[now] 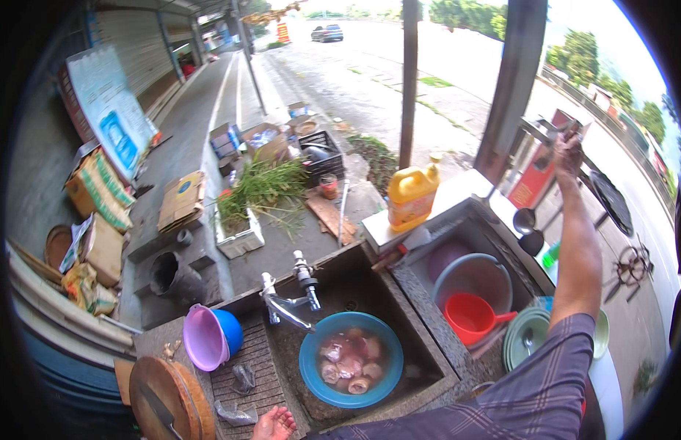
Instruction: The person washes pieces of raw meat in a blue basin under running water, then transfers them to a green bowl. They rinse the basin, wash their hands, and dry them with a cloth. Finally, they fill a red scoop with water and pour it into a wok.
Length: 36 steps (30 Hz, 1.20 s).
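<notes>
My right hand (567,149) is stretched far out to the right, up at a metal rack (538,131) beside a post. Its fingers touch something there, but what they grip is too small to tell. Below the hand hang two ladles (524,221). At the bottom edge my left hand (274,423) shows its palm, fingers loosely curled, nothing in it. It is near a crumpled clear plastic bag (236,413) on the ribbed stone drainboard (266,379). A blue basin (307,360) of cloudy water and raw meat pieces (350,366) stands in the stone sink (368,286) under a metal tap (288,313).
A cleaver (160,410) lies on a round wooden chopping board (139,379) at left. Purple (205,341) and blue bowls lean nearby. A red dipper (469,318) rests in the second basin. A yellow jug (412,195) stands on the ledge; stacked green bowls (525,335) sit right.
</notes>
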Each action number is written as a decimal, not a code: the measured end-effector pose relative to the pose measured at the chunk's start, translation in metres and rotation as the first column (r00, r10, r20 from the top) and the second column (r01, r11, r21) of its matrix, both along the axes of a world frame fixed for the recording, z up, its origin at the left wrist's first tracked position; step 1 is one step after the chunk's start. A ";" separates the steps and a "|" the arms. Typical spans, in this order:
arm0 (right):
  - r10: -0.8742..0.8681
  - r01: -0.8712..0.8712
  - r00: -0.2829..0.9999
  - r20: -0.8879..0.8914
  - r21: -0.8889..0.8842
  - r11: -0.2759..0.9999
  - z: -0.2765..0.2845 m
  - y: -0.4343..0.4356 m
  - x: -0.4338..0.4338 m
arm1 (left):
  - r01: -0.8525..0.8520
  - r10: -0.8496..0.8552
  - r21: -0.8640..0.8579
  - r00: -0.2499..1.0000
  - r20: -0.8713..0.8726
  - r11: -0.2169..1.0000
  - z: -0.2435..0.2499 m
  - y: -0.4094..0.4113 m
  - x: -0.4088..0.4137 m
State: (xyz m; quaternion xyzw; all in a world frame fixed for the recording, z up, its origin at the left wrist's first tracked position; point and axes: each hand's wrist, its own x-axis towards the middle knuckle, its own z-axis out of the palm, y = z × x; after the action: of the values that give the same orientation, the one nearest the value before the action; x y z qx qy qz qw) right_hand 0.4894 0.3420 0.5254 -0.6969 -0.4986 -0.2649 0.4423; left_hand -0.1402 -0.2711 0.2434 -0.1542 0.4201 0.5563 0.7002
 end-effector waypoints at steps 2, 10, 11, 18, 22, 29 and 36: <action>-0.031 0.034 0.999 0.037 -0.086 0.996 -0.014 0.027 -0.005 | -0.027 0.027 -0.010 1.000 0.006 1.000 0.002 -0.006 0.002; 0.034 -0.031 0.999 0.037 -0.093 0.995 -0.048 0.074 -0.013 | -0.084 0.069 -0.170 0.993 -0.093 0.982 -0.018 -0.015 -0.002; 0.036 -0.036 0.988 0.149 -0.001 0.999 -0.050 0.089 0.008 | -0.068 0.053 -0.172 0.995 -0.090 0.983 -0.025 -0.012 -0.004; -0.017 0.028 0.981 0.195 -0.054 0.998 -0.045 0.089 -0.004 | -0.072 0.038 -0.251 0.990 -0.138 0.965 -0.011 0.006 0.006; -0.056 0.068 0.997 0.060 -0.223 0.972 -0.055 0.086 0.002 | -0.081 0.041 -0.251 0.987 -0.158 0.965 -0.009 0.004 0.009; -0.025 -0.049 0.926 0.376 0.187 0.981 -0.064 0.047 -0.024 | -0.124 0.075 -0.257 0.979 -0.191 0.958 -0.011 -0.001 0.010; 0.713 -0.726 0.687 -0.140 -0.108 0.679 -0.084 -0.122 -0.127 | -0.019 -0.019 -0.087 0.909 -0.416 0.996 -0.016 -0.015 -0.009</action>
State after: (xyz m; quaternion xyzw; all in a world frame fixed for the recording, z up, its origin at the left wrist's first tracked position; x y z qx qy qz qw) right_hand 0.3627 0.2196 0.4412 -0.4874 -0.7318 0.0002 0.4764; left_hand -0.1491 -0.2857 0.2272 -0.0634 0.5840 0.5570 0.5871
